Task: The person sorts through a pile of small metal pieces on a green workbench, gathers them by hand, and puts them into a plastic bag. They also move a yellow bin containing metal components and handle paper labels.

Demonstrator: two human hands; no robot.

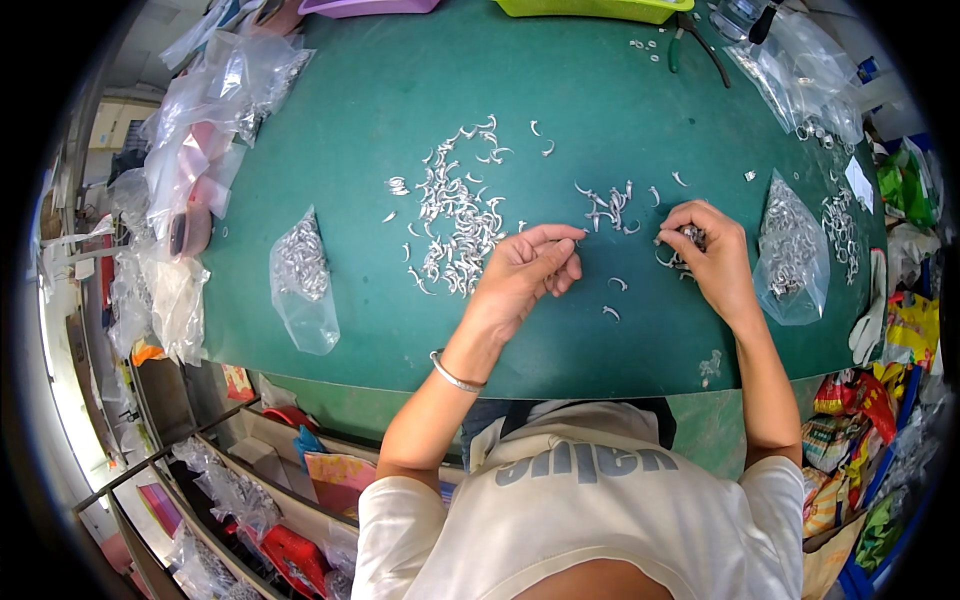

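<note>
My left hand (530,268) is over the table with thumb and forefinger pressed together. Whatever sits at its fingertips is too small to make out. To the right, my right hand (708,245) is curled over several small silvery metal pieces (692,237), some of them partly hidden by its fingers. Between the hands lies a small cluster of curved, claw-shaped metal pieces (608,207). Two loose ones (611,313) rest nearer to me. A large heap of similar curved pieces (455,220) spreads out to the left of my left hand.
Clear plastic bags of metal pieces stand on the green table (390,330): one left bag (305,275), one right bag (790,250). More plastic bags (215,110) crowd the left edge. Pliers (700,50), a lime-green tray (600,10) and a purple tray (368,7) are at the far side.
</note>
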